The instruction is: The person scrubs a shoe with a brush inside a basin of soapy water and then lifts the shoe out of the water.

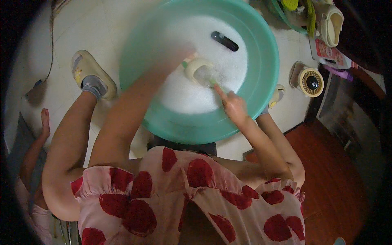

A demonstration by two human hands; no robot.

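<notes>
Before me stands a large green plastic basin (260, 61) holding white, foamy water (180, 101). My left hand (190, 52), blurred and partly lost in haze, grips a cream-coloured shoe (192, 69) above the foam. The shoe's opening faces to the right, and suds show inside it. My right hand (235, 106) is closed around a light green brush handle (221, 88), index finger stretched along it. The handle's far end reaches into the shoe, where the brush head is hidden. A dark oblong item (225, 41) with rounded ends lies in the foam; what it is, I cannot tell.
A small round fan (310, 82) with a display stands right of the basin. Beyond it are a labelled jug (329, 53), a pale shoe (331, 26) and another green basin (286, 18). A cable (51, 55) runs along the left floor. Another person's foot (45, 122) shows at left.
</notes>
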